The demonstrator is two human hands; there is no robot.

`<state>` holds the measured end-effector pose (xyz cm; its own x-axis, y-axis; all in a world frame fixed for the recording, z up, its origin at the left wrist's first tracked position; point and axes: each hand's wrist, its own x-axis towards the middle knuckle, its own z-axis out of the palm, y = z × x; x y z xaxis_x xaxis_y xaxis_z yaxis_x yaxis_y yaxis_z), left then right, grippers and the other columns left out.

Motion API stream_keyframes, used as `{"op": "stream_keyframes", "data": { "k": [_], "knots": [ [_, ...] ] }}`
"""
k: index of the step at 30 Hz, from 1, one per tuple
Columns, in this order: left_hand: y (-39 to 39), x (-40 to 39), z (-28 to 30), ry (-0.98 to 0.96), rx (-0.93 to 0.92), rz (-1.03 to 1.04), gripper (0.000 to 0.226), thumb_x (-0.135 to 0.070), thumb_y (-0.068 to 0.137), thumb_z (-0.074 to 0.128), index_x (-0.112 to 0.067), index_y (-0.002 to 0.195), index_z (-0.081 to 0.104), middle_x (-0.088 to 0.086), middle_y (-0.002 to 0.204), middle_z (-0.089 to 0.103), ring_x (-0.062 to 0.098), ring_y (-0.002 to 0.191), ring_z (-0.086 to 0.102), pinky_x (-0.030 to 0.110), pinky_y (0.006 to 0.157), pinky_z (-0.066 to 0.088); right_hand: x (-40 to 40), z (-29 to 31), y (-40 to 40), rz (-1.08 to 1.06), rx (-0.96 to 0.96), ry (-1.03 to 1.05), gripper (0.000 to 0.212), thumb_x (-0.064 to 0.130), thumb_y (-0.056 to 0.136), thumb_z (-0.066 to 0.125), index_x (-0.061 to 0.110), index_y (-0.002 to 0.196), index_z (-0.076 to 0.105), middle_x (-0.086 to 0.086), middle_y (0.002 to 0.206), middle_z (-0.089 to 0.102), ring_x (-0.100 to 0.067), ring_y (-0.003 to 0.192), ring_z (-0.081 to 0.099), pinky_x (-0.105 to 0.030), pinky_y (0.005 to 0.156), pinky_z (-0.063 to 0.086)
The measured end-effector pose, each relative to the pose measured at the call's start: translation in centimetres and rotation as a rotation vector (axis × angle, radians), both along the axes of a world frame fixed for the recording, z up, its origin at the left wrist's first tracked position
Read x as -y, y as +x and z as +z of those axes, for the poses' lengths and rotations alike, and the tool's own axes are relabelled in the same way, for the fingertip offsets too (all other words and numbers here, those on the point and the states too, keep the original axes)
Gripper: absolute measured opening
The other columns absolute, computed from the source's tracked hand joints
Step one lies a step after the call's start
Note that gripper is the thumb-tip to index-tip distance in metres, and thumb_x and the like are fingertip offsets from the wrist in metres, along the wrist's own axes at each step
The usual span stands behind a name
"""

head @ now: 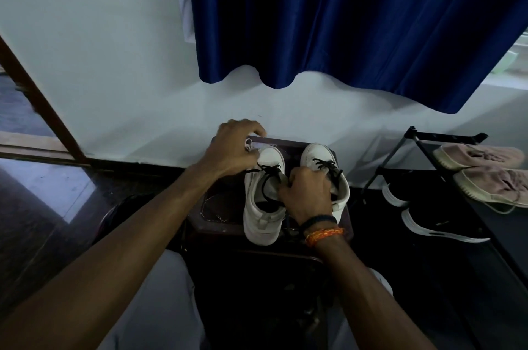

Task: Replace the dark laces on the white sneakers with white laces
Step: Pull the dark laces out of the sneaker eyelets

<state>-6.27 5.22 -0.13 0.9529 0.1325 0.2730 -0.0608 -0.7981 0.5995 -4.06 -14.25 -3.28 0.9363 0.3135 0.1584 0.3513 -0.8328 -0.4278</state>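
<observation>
There is just one camera, worn on the person's head. It looks forward and down, close over both arms. The white sneakers (294, 192) sit near the middle. The wide view also takes in the blue curtain (357, 21) above and the wall (100, 49) behind.

A small dark stool (225, 206) stands on the dark floor (43, 206), just before the white wall. Two white sneakers (264, 198) with dark laces (268, 175) are set side by side on its top, toes pointing far. To the right, a black shoe rack (428, 155) is placed; pink shoes (483, 169) are carried on its upper tier and black shoes (428, 221) on the lower.
</observation>
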Motion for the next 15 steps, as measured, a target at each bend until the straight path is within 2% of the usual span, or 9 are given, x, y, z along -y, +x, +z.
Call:
{"op": "stream_keyframes", "data": {
  "k": [3,5,7,10,14,15],
  "knots": [
    [0.5,2.0,0.3,0.299,-0.077,-0.296,0.032,-0.017,0.067,0.073,-0.023,0.099,0.075,-0.012,0.093,0.069,0.012,0.095,0.056,0.029,0.098,0.028,-0.1,0.1,-0.1,0.006,-0.018,0.019,0.033,0.045,0.081,0.062,0.016,0.068,0.053,-0.014,0.073,0.063,-0.037,0.073,0.062,-0.029,0.059,0.036],
    [0.7,2.7,0.2,0.472,-0.111,-0.324,0.025,-0.014,0.067,0.073,-0.022,0.091,0.075,-0.014,0.081,0.063,0.015,0.09,0.057,0.029,0.097,0.027,-0.1,0.1,0.0,0.014,-0.027,0.023,0.03,0.043,0.079,0.063,0.017,0.068,0.052,-0.014,0.073,0.063,-0.037,0.073,0.062,-0.029,0.059,0.036],
    [0.7,3.0,-0.2,0.56,-0.105,-0.291,0.02,-0.011,0.067,0.07,-0.02,0.085,0.073,-0.012,0.074,0.057,0.019,0.085,0.059,0.029,0.094,0.03,0.0,0.1,0.0,0.01,-0.018,0.012,0.029,0.04,0.08,0.067,0.015,0.071,0.057,-0.014,0.074,0.064,-0.036,0.074,0.063,-0.029,0.06,0.036],
    [0.5,3.3,-0.4,0.577,-0.069,-0.246,0.014,-0.007,0.068,0.064,-0.014,0.078,0.07,0.001,0.073,0.063,0.026,0.081,0.059,0.038,0.088,0.04,0.0,0.0,0.0,0.001,-0.006,0.011,0.038,0.047,0.082,0.068,0.01,0.077,0.065,-0.015,0.077,0.065,-0.037,0.076,0.063,-0.03,0.061,0.036],
    [0.2,3.1,-0.6,0.46,-0.013,-0.108,0.002,-0.007,0.075,0.069,-0.008,0.076,0.067,0.007,0.081,0.065,0.028,0.083,0.058,0.03,0.077,0.03,0.0,0.2,0.0,-0.007,-0.003,0.001,0.037,0.044,0.086,0.063,0.008,0.079,0.067,-0.018,0.08,0.065,-0.039,0.081,0.063,-0.03,0.062,0.038],
    [0.1,2.7,-0.5,0.461,0.0,-0.078,0.005,-0.007,0.074,0.071,-0.006,0.076,0.066,0.009,0.083,0.065,0.029,0.083,0.058,0.031,0.077,0.032,0.0,0.3,0.1,-0.009,-0.007,-0.009,0.036,0.042,0.086,0.064,0.007,0.081,0.067,-0.019,0.081,0.065,-0.039,0.083,0.062,-0.031,0.062,0.037]
  ]
}}
